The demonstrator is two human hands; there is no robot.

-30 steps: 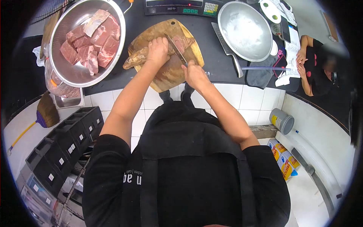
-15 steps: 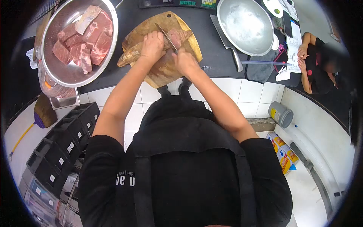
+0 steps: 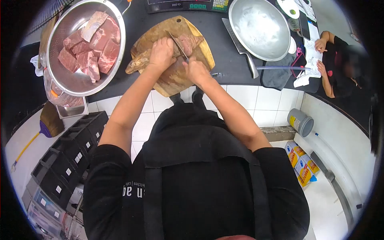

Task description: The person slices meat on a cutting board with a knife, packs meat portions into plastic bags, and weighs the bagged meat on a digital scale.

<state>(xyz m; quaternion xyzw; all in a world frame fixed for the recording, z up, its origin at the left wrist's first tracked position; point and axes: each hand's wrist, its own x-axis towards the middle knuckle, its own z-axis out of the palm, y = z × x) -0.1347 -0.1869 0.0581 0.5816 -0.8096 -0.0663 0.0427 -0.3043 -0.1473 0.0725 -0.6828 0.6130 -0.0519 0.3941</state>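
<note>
A long piece of meat (image 3: pixel 139 62) with a brown outer side lies across the wooden cutting board (image 3: pixel 172 83). My left hand (image 3: pixel 162 54) is closed over its middle and presses it down. In my right hand (image 3: pixel 197 70) is the handle of a knife (image 3: pixel 178 43), its blade lying across the meat just right of my left fingers. Beyond the blade, a pinkish cut end of the meat shows at the board's right side. My fingers hide part of the meat and most of the knife handle.
A perforated metal colander (image 3: pixel 51 48) with several raw meat chunks (image 3: pixel 94 46) stands left. To the right are a cleaver (image 3: pixel 240 46) and a metal bowl (image 3: pixel 260 28). A scale (image 3: pixel 188 6) sits behind the board. Another person's hands (image 3: pixel 321 56) rest near papers at far right.
The whole view has shifted slightly downward. My hands, the knife and the meat keep nearly the same places on the board. The other person's hands have moved apart.
</note>
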